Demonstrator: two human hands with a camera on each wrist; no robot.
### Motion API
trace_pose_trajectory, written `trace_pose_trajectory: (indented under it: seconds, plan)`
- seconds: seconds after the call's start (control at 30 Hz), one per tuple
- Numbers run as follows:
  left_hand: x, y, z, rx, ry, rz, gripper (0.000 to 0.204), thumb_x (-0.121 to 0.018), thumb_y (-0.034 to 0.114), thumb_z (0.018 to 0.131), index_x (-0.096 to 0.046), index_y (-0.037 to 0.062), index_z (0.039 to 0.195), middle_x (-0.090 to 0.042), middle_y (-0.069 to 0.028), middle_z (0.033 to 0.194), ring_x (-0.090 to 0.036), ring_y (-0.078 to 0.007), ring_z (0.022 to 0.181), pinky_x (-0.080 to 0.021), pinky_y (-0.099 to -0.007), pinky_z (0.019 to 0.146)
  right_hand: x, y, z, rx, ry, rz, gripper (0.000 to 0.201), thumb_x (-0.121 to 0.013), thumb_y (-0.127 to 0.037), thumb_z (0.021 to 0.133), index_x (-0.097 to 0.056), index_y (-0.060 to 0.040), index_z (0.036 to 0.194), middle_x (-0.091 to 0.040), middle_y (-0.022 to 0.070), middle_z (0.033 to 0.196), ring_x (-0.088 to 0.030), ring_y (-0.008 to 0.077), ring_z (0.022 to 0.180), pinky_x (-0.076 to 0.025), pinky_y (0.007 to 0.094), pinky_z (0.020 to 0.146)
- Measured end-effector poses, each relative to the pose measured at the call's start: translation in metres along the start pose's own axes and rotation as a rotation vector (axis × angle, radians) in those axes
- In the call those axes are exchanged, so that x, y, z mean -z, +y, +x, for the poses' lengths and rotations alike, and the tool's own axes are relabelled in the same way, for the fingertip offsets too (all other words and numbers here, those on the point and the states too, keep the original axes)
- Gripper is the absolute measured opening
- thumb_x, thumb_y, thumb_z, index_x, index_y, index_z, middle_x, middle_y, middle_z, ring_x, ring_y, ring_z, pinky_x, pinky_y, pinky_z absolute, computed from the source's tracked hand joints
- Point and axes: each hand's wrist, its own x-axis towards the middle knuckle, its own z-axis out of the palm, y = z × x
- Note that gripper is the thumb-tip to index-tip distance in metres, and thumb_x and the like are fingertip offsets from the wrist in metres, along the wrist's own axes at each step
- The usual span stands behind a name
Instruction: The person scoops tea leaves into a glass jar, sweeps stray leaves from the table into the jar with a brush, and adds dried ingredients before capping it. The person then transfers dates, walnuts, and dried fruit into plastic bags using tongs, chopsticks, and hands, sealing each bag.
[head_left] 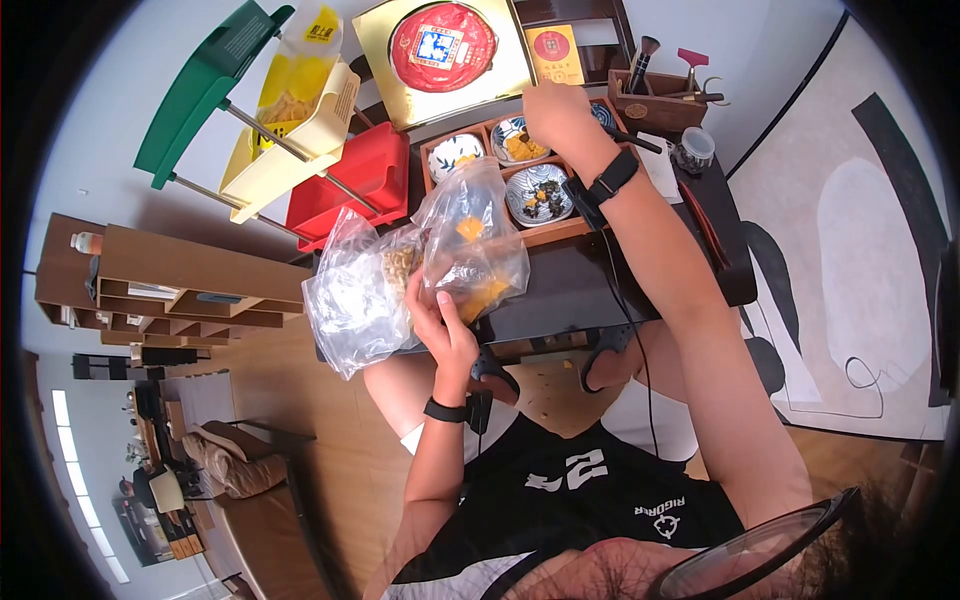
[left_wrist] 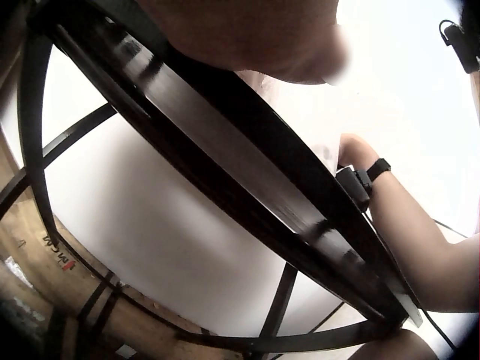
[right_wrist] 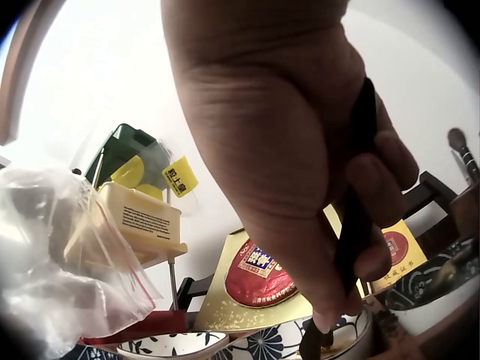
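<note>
My left hand [head_left: 445, 335] grips the lower part of a clear zip bag [head_left: 480, 230] with orange pieces inside, its thumb in front of the plastic. Beside it lies another clear bag [head_left: 350, 300] containing brownish bits. My right hand [head_left: 560, 115] is over the compartment tray and holds a slim dark utensil [right_wrist: 352, 232], its lower end down at a patterned bowl [right_wrist: 360, 337]. Orange bits fill part of one bowl [head_left: 522, 146]; dark leaves and orange bits lie in a nearer bowl [head_left: 540, 200]. In the left wrist view, the left hand [left_wrist: 262, 37] is blurred at the top.
At the left stands a tiered rack with a red bin [head_left: 350, 190], a cream bin [head_left: 290, 150] and a green bin [head_left: 210, 90]. A gold box with a red disc [head_left: 445, 50] leans behind the tray. A wooden holder [head_left: 655, 105] and small jar [head_left: 695, 150] stand right. A cable [head_left: 635, 350] hangs from the right wrist.
</note>
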Motion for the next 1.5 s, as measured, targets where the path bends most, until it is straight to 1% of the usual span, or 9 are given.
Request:
trace_pose_trajectory:
  seconds: [0.17, 0.23, 0.47, 0.67, 0.87, 0.97, 1.13, 1.3, 1.5]
  plan:
    - [0.002, 0.000, -0.001, 0.004, -0.005, -0.009, 0.044, -0.044, 0.020, 0.110, -0.038, -0.0008, 0.148, -0.067, -0.0214, 0.125, -0.069, -0.0216, 0.094, -0.056, -0.0333, 0.082, -0.001, -0.003, 0.000, 0.038, -0.057, -0.017, 0.020, -0.068, -0.015, 0.087, -0.081, -0.0091, 0.100, -0.078, 0.0138, 0.102, -0.076, 0.0297, 0.099, -0.061, 0.0400, 0.079]
    - [0.004, 0.005, -0.001, 0.075, -0.035, -0.048, 0.044, -0.044, 0.015, 0.109, -0.037, -0.0044, 0.148, -0.063, -0.0240, 0.133, -0.065, -0.0262, 0.115, -0.054, -0.0351, 0.093, -0.002, 0.001, 0.001, 0.050, -0.013, -0.021, 0.020, -0.068, -0.012, 0.085, -0.081, -0.0097, 0.099, -0.078, 0.0143, 0.101, -0.076, 0.0301, 0.098, -0.061, 0.0407, 0.079]
    - [0.003, 0.005, 0.000, 0.079, -0.025, -0.059, 0.044, -0.045, 0.016, 0.109, -0.037, -0.0045, 0.148, -0.063, -0.0240, 0.133, -0.065, -0.0265, 0.116, -0.054, -0.0349, 0.092, 0.020, 0.025, 0.006, 0.165, -0.084, 0.056, 0.020, -0.073, -0.012, 0.083, -0.080, -0.0041, 0.100, -0.077, 0.0178, 0.095, -0.077, 0.0299, 0.090, -0.061, 0.0406, 0.076]
    - [0.003, 0.003, -0.001, 0.059, -0.028, -0.040, 0.042, -0.045, 0.014, 0.109, -0.039, -0.0043, 0.147, -0.064, -0.0246, 0.132, -0.066, -0.0250, 0.112, -0.055, -0.0342, 0.090, 0.061, 0.029, -0.004, 0.467, -0.274, 0.714, 0.031, -0.077, -0.026, 0.092, -0.078, -0.0006, 0.110, -0.077, 0.0075, 0.084, -0.067, 0.0093, 0.069, -0.052, 0.0289, 0.063]
    - [0.004, -0.005, -0.003, 0.006, -0.010, 0.023, 0.037, -0.045, 0.009, 0.109, -0.043, -0.0041, 0.144, -0.065, -0.0237, 0.128, -0.066, -0.0224, 0.107, -0.054, -0.0314, 0.085, 0.073, 0.028, -0.014, 0.667, -0.649, 0.694, 0.036, -0.077, -0.030, 0.093, -0.077, 0.0003, 0.113, -0.075, 0.0026, 0.082, -0.063, 0.0082, 0.070, -0.051, 0.0268, 0.065]
    - [0.004, -0.006, -0.002, -0.063, -0.021, 0.070, 0.038, -0.041, 0.009, 0.110, -0.041, -0.0003, 0.146, -0.061, -0.0215, 0.132, -0.065, -0.0208, 0.104, -0.057, -0.0307, 0.079, 0.077, 0.029, -0.016, 0.663, -0.612, 0.680, 0.037, -0.076, -0.032, 0.094, -0.078, -0.0005, 0.112, -0.075, 0.0030, 0.084, -0.063, 0.0078, 0.071, -0.050, 0.0261, 0.066]
    - [0.002, 0.002, -0.001, -0.089, -0.007, 0.109, 0.036, -0.041, 0.005, 0.109, -0.043, -0.0038, 0.144, -0.057, -0.0222, 0.136, -0.060, -0.0266, 0.120, -0.047, -0.0360, 0.104, 0.086, 0.028, -0.021, 0.594, -0.487, 0.669, 0.038, -0.073, -0.036, 0.096, -0.077, -0.0006, 0.110, -0.076, 0.0041, 0.085, -0.066, 0.0081, 0.075, -0.052, 0.0267, 0.069]
    - [0.003, -0.002, -0.004, -0.081, 0.030, 0.125, 0.036, -0.040, 0.003, 0.108, -0.043, -0.0050, 0.143, -0.055, -0.0220, 0.138, -0.056, -0.0278, 0.128, -0.039, -0.0375, 0.111, 0.054, 0.015, -0.006, 0.632, -0.423, 0.835, 0.037, -0.067, -0.035, 0.100, -0.074, -0.0006, 0.110, -0.075, 0.0042, 0.091, -0.066, 0.0102, 0.083, -0.054, 0.0301, 0.075]
    - [0.006, -0.008, -0.006, -0.066, 0.049, 0.135, 0.036, -0.039, 0.002, 0.109, -0.042, -0.0052, 0.144, -0.053, -0.0207, 0.139, -0.055, -0.0272, 0.129, -0.039, -0.0366, 0.111, 0.024, -0.017, -0.002, 0.603, -0.673, 0.774, 0.032, -0.069, -0.030, 0.096, -0.075, -0.0028, 0.111, -0.076, 0.0037, 0.098, -0.066, 0.0130, 0.085, -0.054, 0.0313, 0.076]
